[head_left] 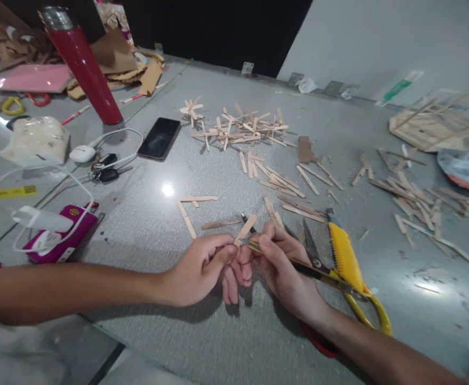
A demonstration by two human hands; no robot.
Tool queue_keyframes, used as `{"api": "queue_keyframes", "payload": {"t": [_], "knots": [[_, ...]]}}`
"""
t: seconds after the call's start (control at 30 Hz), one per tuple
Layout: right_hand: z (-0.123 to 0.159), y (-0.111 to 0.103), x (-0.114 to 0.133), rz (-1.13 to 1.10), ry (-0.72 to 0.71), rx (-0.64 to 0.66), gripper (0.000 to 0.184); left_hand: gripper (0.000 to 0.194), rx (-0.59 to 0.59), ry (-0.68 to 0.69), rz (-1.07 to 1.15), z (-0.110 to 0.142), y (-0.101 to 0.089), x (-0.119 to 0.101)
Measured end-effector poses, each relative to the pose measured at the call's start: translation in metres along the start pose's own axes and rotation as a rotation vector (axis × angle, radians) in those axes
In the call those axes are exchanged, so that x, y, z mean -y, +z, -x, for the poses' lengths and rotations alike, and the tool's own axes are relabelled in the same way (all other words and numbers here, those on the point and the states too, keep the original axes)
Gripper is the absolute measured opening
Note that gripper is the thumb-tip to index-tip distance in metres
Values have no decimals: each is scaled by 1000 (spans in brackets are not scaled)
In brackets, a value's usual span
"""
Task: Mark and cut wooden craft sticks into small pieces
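My left hand point(206, 270) is closed, pinching a wooden craft stick point(247, 226) that slants up from its fingertips. In my right hand point(284, 267) is a slim black and yellow utility knife point(316, 271); its blade lies against the stick, close to my left fingertips. Under and beside my right hand lie scissors point(373, 313) with yellow handles, their blades partly hidden. A yellow piece with a toothed edge point(343, 251) rests next to them. Just beyond my hands are several loose craft sticks point(186, 218), and a dark pointed tip shows behind the held stick.
Star-shaped stick assemblies point(238, 128) stand farther back, with stick piles point(414, 198) to the right. A phone point(160, 139), a red bottle point(84, 69), keys point(109, 170), a white cable and a purple box point(60, 235) are on the left. A stick frame point(430, 125) stands far right.
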State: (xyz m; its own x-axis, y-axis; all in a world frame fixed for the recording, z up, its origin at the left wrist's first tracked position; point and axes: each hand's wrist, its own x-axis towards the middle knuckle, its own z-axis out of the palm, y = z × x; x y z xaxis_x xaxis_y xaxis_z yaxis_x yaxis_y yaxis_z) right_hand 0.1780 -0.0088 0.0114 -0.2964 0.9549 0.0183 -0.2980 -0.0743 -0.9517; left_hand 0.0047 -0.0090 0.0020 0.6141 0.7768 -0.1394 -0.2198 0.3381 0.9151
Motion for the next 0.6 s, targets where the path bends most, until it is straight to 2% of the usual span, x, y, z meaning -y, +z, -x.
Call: {"api": "queue_keyframes", "payload": {"t": [0.2,0.37,0.6], "knots": [[9,7,-6,238,-142,-112,29,42,-68,7,-44,-1,0,1],[12,9,-11,259,-249,-159,25,40,-76,25,-89,-1,0,3],[9,6,-12,249,-241,-179,24,43,-72,30,-96,-1,1,3]]}}
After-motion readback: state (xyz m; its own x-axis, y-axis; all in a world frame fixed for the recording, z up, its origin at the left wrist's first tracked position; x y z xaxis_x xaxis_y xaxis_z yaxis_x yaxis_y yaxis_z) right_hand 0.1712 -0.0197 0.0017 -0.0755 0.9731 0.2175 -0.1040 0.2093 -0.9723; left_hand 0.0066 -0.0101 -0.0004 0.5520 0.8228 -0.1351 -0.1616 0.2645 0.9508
